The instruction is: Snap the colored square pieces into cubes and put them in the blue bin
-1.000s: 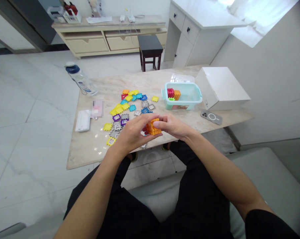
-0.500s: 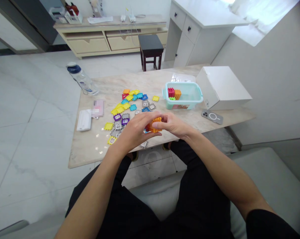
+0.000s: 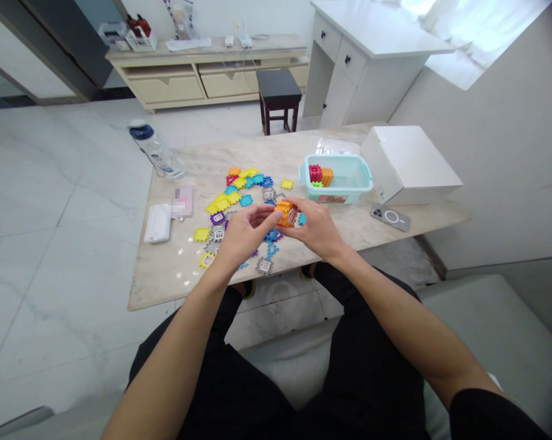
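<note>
My left hand and my right hand meet over the marble table, both pinching a small orange block cube built from interlocking tiles. The cube is held just above the tabletop. Loose tiles in yellow, blue, purple, grey and red lie scattered behind and beneath my hands. Right of them stands a teal plastic bin holding a red cube and an orange cube.
A white box and a phone lie at the table's right end. A white power bank and a water bottle lie on the left. A dark stool stands behind the table.
Both hands have carried the orange cube a little further from me over the table, and the cube has been turned between my fingers.
</note>
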Demonstrator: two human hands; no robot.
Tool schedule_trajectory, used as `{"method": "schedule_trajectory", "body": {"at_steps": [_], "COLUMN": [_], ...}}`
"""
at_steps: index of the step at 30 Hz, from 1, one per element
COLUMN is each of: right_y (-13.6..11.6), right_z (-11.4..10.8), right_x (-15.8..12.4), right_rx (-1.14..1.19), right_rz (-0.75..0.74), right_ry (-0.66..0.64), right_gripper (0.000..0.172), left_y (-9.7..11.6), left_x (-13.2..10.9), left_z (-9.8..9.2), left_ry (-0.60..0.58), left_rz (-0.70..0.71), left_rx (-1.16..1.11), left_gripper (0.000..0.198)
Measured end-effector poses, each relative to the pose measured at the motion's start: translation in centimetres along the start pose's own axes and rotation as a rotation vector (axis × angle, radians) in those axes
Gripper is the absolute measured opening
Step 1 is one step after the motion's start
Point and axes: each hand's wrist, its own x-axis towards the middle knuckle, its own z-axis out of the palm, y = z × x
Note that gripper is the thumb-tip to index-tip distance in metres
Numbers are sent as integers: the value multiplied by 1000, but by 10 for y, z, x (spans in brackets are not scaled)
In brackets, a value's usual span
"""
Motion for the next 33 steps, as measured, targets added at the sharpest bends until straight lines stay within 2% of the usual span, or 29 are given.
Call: {"method": "schedule_trajectory", "body": {"at_steps": [7,18,25,30,33], "right_y": [4,-3,-3,5,12], "right_z": [7,11,10,8,5], "right_x": [-2,-5,-3,-2,-4], "right_rx": [-182,-260,-262,-241,-206], "right_rz": [-140,-185,-175,-171,-152], "right_ry": [-60,-65,-74,-107,-113], "right_gripper": [53,56,51,53,52], "left_y": [-5,-4,-9,-9,-10], "left_x": [-3,-4,-1,-2,0], "left_z": [11,11,11,20,25], "left_ry": [81,164,146,162,111], "left_rz": [10,-62,-32,-76,-89], "left_rx": [11,50,56,87,78], "left_gripper": [49,44,35,32,32]}}
